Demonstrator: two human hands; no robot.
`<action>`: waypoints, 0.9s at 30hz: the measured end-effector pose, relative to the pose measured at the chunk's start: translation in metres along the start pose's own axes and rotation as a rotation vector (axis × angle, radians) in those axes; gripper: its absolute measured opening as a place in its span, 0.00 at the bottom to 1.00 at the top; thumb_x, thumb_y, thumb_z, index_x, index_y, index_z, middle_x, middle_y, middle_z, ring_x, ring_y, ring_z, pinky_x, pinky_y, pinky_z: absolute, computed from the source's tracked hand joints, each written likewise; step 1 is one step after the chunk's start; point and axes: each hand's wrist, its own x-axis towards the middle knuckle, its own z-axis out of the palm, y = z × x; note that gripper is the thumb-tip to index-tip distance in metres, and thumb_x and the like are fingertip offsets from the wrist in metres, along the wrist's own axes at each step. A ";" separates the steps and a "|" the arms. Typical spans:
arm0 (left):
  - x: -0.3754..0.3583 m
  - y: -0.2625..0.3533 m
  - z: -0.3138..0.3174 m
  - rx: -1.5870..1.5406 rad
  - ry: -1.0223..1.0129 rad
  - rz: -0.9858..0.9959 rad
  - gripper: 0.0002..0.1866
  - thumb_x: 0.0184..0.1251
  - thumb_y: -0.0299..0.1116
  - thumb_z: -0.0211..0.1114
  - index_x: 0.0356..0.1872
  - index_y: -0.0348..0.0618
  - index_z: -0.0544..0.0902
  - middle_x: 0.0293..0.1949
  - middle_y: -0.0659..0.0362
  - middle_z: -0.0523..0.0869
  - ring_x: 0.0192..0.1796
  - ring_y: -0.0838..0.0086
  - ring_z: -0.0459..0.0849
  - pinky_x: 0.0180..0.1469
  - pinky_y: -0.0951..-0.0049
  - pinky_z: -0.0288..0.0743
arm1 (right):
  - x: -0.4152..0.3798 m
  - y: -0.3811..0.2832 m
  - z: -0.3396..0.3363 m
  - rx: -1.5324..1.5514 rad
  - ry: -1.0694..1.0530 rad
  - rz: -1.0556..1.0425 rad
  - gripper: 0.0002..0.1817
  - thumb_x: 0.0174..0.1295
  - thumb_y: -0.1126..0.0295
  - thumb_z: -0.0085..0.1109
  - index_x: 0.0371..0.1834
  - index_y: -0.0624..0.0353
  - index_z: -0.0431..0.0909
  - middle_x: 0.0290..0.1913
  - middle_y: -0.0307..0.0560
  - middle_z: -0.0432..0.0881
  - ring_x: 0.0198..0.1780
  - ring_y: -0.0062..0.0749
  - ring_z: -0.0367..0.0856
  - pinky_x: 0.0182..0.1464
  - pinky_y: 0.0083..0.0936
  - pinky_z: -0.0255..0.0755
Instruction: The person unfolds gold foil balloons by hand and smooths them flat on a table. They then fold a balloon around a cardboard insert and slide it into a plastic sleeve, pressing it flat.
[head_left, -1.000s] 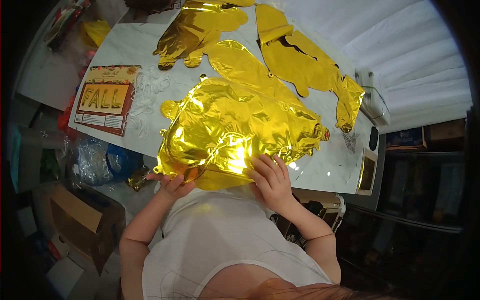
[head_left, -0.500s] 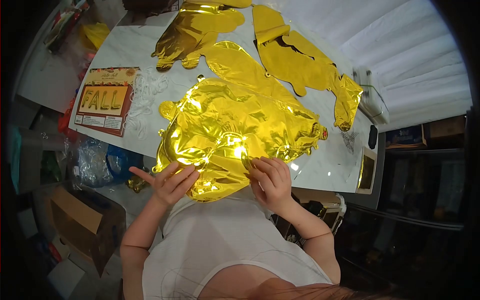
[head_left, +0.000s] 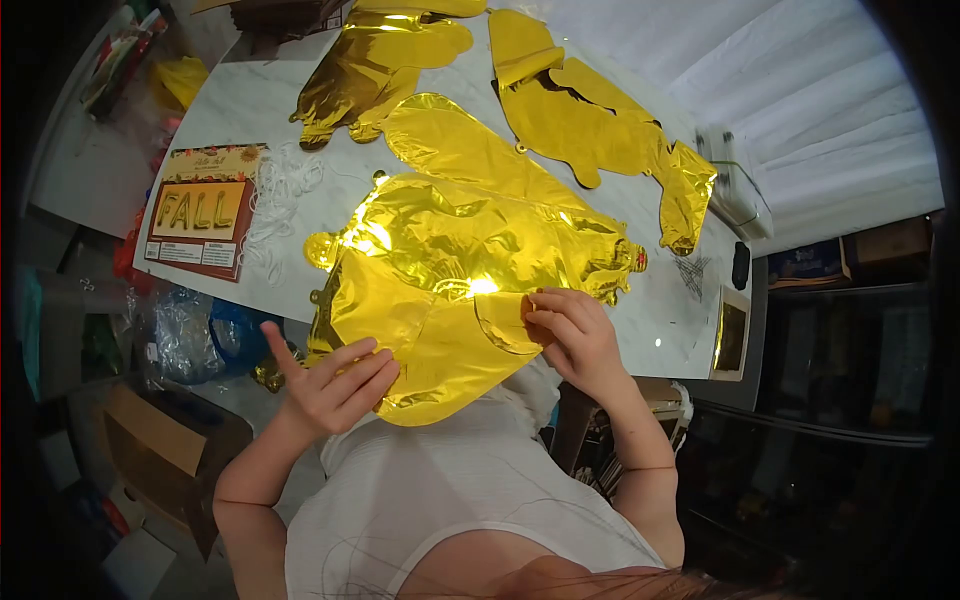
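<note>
Gold foil balloon [head_left: 450,270] gripped by both hands.
Its edge is pinched by the right hand [head_left: 570,335]; the left hand [head_left: 335,385] lies open-fingered underneath; a FALL package [head_left: 200,215] lies nearby.

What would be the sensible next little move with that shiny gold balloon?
Probably smooth the gold foil balloon flat on the table. It lies crumpled, its near edge hanging over the table's rim; the right hand pinches a flap near its middle and the left hand presses its lower corner.

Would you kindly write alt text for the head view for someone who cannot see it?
A person's right hand pinches a tab on a crumpled gold foil balloon, while the left hand supports its lower edge. More flat gold balloons and a FALL package lie on the white table.
</note>
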 end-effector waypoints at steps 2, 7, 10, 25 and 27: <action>0.003 0.001 -0.005 -0.199 -0.117 -0.032 0.09 0.67 0.37 0.76 0.47 0.59 0.93 0.43 0.75 0.93 0.52 0.80 0.91 0.81 0.13 0.34 | -0.001 0.005 -0.005 0.008 -0.021 -0.023 0.20 0.52 0.82 0.68 0.51 0.58 0.86 0.57 0.46 0.88 0.60 0.49 0.87 0.61 0.41 0.80; 0.040 -0.005 -0.033 -0.504 -0.320 -0.145 0.10 0.64 0.35 0.78 0.46 0.55 0.93 0.36 0.69 0.93 0.44 0.74 0.94 0.86 0.23 0.40 | 0.002 0.011 -0.022 0.140 -0.169 0.028 0.15 0.57 0.81 0.69 0.49 0.60 0.87 0.52 0.46 0.90 0.57 0.48 0.88 0.60 0.40 0.81; 0.078 -0.022 -0.045 -0.664 -0.413 -0.195 0.06 0.64 0.32 0.79 0.40 0.50 0.91 0.33 0.66 0.92 0.38 0.68 0.93 0.78 0.45 0.70 | 0.000 0.025 -0.017 0.271 -0.145 0.138 0.09 0.65 0.78 0.70 0.48 0.63 0.88 0.46 0.48 0.91 0.52 0.42 0.90 0.55 0.35 0.82; 0.155 -0.130 0.034 -0.956 -0.188 -0.874 0.16 0.86 0.41 0.64 0.58 0.41 0.88 0.45 0.64 0.90 0.45 0.82 0.85 0.46 0.79 0.77 | 0.035 0.052 0.000 0.474 -0.167 0.546 0.13 0.71 0.64 0.71 0.41 0.64 0.85 0.29 0.52 0.85 0.30 0.33 0.81 0.38 0.32 0.75; 0.146 -0.113 -0.007 -0.619 -0.264 -0.723 0.13 0.81 0.37 0.69 0.55 0.39 0.87 0.43 0.62 0.90 0.46 0.78 0.87 0.47 0.76 0.78 | 0.039 0.046 -0.005 0.416 -0.209 0.554 0.09 0.74 0.69 0.68 0.41 0.66 0.84 0.30 0.37 0.85 0.34 0.15 0.77 0.38 0.22 0.72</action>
